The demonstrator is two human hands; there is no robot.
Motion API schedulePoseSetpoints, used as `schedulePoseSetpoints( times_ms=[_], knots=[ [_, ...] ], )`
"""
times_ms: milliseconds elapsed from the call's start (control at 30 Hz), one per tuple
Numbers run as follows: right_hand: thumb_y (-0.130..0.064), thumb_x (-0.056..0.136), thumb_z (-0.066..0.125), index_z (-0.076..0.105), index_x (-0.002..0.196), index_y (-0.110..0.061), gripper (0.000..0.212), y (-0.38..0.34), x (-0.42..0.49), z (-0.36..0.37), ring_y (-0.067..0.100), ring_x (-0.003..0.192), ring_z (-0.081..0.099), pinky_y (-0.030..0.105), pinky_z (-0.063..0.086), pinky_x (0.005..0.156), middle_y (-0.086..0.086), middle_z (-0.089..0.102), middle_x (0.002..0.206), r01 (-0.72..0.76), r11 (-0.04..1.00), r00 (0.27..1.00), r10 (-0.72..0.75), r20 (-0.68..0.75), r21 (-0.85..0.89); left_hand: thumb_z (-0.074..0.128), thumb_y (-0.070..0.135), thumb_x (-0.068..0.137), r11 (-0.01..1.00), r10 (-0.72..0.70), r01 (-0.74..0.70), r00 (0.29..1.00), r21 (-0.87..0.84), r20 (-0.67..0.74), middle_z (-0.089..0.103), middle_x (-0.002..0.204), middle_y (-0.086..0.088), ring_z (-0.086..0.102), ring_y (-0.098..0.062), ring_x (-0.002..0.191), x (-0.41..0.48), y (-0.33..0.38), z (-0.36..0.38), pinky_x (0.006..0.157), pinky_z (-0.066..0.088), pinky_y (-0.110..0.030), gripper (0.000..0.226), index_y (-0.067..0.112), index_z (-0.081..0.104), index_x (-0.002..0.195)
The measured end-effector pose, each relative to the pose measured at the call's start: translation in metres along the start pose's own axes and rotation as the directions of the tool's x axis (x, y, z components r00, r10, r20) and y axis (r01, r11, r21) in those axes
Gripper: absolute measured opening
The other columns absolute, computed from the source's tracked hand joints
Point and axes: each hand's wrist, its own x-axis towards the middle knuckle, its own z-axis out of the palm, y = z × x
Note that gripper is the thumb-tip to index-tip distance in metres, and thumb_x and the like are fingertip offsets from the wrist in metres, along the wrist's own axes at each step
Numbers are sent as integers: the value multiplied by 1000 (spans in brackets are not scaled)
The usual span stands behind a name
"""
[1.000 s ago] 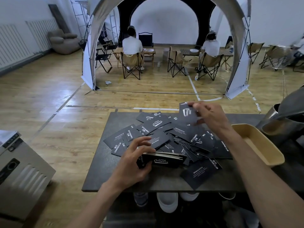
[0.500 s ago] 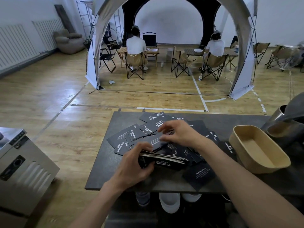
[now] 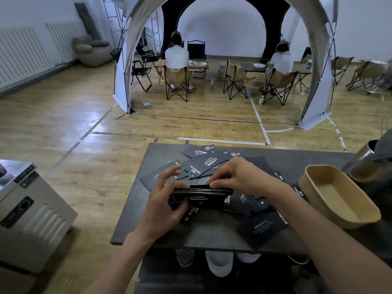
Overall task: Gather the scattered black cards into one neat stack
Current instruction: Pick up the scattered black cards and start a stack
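**Thin, slick cards: take by the edges, not the faces**

Grips the stack (image 3: 201,193) in the left hand (image 3: 163,206), thumb curled across the near face. Holds it just above the table (image 3: 131,230), left of middle and nearer the front edge than the far one. Pinches the top right end of that same stack with the right hand (image 3: 239,177), fingertips bent down onto it. Cannot tell whether on one card or several.

Has many loose cards (image 3: 203,164) yet to gather, fanned and overlapping behind the hands toward the far edge, with more under the right wrist. Has a single card (image 3: 263,229) lying alone by the front edge. Shares the table with a tan tub (image 3: 339,200) at the right end, well apart from the stack.

Judging by look: light, thin and fairly stiff. Probably smooth-coated too, so apt to slide on one another and on the tabletop.

Best taken by the long edges, thumb against fingers. Best not squeezed by the flat faces alone, for fear of squirting out the middle ones.

Likely awkward to lift singles lying flat. Better to slide each onto a neighbour or out past the table edge, then nip the raised corner. Worth tapping the stack's long side on the table to square it.
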Motion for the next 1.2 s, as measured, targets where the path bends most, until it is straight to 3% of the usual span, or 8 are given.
schedulePoseSetpoints(
  times_ms=[67,167,333,533,667,833,1067,1200],
  knots=[
    [-34,93,72,81,103,-26,15,-4,7,-2,7,87,73,30,58,86,-11,79,90,-36,999,991,35,128,7,83,0,78,997,-79,79,997,-17,20,64,133,8,62,-9,123,0,-1,1,100,52,-28,43,18,65,113],
    [-23,97,68,77,113,-20,19,12,41,-8,7,97,73,35,57,97,-5,79,103,-34,996,995,41,-95,77,83,3,79,991,-126,128,991,-29,43,69,109,17,68,-1,103,-2,-3,1,90,54,-23,50,25,64,119],
    [-27,94,69,56,143,-28,51,27,90,-7,19,137,50,35,38,115,-2,56,148,-119,940,992,124,-4,-319,70,23,89,995,-95,94,994,18,48,59,110,6,62,-5,102,-1,-6,2,87,50,-18,34,23,74,122],
    [-41,75,87,67,130,-21,61,35,90,-9,18,111,63,32,51,95,-3,68,121,-134,929,989,107,-98,-344,65,33,91,993,-113,110,992,49,64,53,116,7,57,-3,107,-4,-10,2,91,46,-14,43,25,70,133],
    [-25,77,88,77,102,-19,28,39,77,-18,13,85,61,16,43,68,-15,64,83,-121,982,969,86,-231,-142,73,21,90,994,-101,97,991,48,83,54,126,6,56,-2,119,-4,-10,3,100,45,-16,42,22,69,131],
    [-23,85,82,78,96,-20,12,44,62,-37,11,78,68,28,53,77,-1,78,88,-206,977,972,211,-108,51,76,12,88,996,-85,82,993,40,85,52,139,5,55,-8,129,-3,-10,3,108,46,-24,38,21,70,124],
    [-30,83,83,82,89,-24,9,26,37,-32,-2,67,67,8,44,57,-11,76,76,-201,967,935,238,-264,158,77,6,86,998,-57,56,996,18,72,43,157,1,45,-13,144,-2,-10,4,113,44,-28,43,21,69,125],
    [-39,90,75,82,95,-24,17,-1,18,8,6,76,71,25,55,74,-10,79,82,-100,992,991,93,95,76,78,0,83,998,-59,58,994,20,97,44,158,6,44,-12,146,-2,-8,3,117,43,-31,72,21,53,146]
  ],
)
